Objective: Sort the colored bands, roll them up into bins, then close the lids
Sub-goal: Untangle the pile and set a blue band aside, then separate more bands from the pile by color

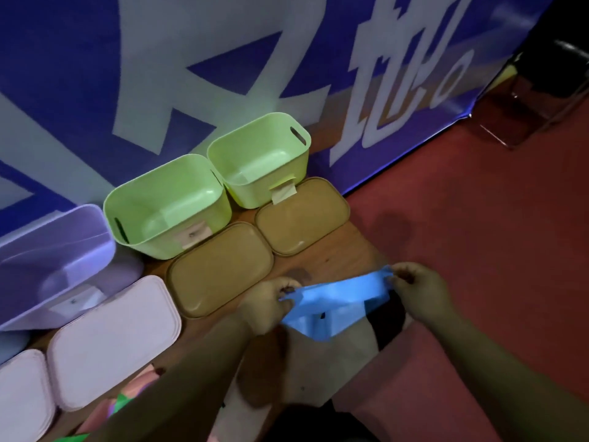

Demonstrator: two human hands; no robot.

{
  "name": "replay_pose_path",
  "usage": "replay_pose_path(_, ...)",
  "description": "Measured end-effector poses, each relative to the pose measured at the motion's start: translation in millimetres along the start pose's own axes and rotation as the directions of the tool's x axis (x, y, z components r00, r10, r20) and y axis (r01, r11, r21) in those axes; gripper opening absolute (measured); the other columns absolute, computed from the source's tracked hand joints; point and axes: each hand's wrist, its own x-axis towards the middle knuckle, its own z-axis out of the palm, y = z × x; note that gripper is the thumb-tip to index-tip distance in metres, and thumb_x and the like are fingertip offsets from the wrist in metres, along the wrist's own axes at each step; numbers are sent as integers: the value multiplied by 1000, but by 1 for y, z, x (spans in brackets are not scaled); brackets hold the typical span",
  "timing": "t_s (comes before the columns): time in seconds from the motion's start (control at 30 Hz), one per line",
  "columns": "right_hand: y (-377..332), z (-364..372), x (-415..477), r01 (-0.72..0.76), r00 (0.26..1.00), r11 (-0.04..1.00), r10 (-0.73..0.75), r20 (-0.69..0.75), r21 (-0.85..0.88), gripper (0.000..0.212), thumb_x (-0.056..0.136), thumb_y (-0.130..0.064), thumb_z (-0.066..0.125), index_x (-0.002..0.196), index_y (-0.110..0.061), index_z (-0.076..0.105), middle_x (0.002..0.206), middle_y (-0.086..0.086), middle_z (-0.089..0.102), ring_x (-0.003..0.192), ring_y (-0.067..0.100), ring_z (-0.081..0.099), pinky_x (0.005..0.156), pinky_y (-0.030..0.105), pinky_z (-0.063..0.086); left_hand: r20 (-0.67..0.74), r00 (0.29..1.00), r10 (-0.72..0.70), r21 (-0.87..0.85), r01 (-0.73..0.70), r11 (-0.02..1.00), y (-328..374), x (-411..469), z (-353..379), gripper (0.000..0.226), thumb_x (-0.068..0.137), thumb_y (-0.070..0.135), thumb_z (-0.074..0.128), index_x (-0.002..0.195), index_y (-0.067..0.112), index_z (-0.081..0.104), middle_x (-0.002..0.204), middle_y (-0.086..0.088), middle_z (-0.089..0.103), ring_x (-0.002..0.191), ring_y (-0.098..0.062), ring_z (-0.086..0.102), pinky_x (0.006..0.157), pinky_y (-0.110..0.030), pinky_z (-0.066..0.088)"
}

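A blue band is stretched between my two hands above the near edge of the wooden table. My left hand pinches its left end and my right hand pinches its right end. Two green bins stand open against the banner, each with a paper label on its front. A tan lid lies in front of the nearer green bin and another tan lid in front of the farther one. At the left, a purple bin stands open.
Two pink lids lie at the near left. Pink and green bands show under my left forearm. A blue and white banner backs the table. Red floor and a dark chair lie to the right.
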Motion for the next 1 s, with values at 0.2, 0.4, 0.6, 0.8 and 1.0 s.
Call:
replay_pose_path(0.2, -5, 6, -16, 34, 998, 973, -21, 59, -226, 36, 82, -24, 74, 116, -17, 68, 121, 8, 66, 114, 28, 60, 95, 32, 45, -60, 998, 21, 117, -14, 993, -4, -16, -6, 35, 83, 4, 70, 116, 16, 67, 108, 9, 63, 103, -10, 62, 88, -7, 42)
replay_pose_path(0.4, -36, 41, -42, 210, 975, 936, -180, 129, -282, 31, 78, -24, 76, 107, -19, 71, 111, 1, 68, 108, 22, 63, 83, 12, 32, -148, 989, 28, 136, -8, 991, -26, -80, -31, 26, 86, 4, 69, 109, 16, 71, 100, 12, 67, 90, 5, 62, 84, -4, 41)
replay_pose_path(0.6, -79, 106, -73, 393, 885, 895, -306, 351, -212, 36, 75, -22, 77, 110, -15, 70, 115, 1, 64, 109, 20, 62, 93, 23, 42, -382, 923, -43, 144, 105, 984, -72, -162, -56, 33, 82, 17, 69, 115, 24, 70, 104, 16, 60, 92, 1, 56, 82, 0, 34)
replay_pose_path(0.8, -123, 164, -122, 554, 731, 820, -395, 557, -145, 35, 83, -34, 71, 118, -29, 65, 120, -15, 56, 112, 5, 57, 90, 15, 40, -522, 840, -149, 79, 222, 972, -112, -238, -69, 34, 80, 14, 74, 108, 32, 67, 99, 21, 59, 90, 5, 54, 78, -2, 34)
replay_pose_path(1.0, -156, 211, -169, 646, 607, 760, -456, 651, -69, 34, 81, -26, 72, 115, -25, 66, 118, -13, 58, 108, 8, 59, 87, 4, 35, -548, 797, -253, -17, 292, 956, -154, -289, -68, 38, 83, 21, 72, 121, 26, 65, 125, 11, 59, 110, -8, 58, 98, -24, 44)
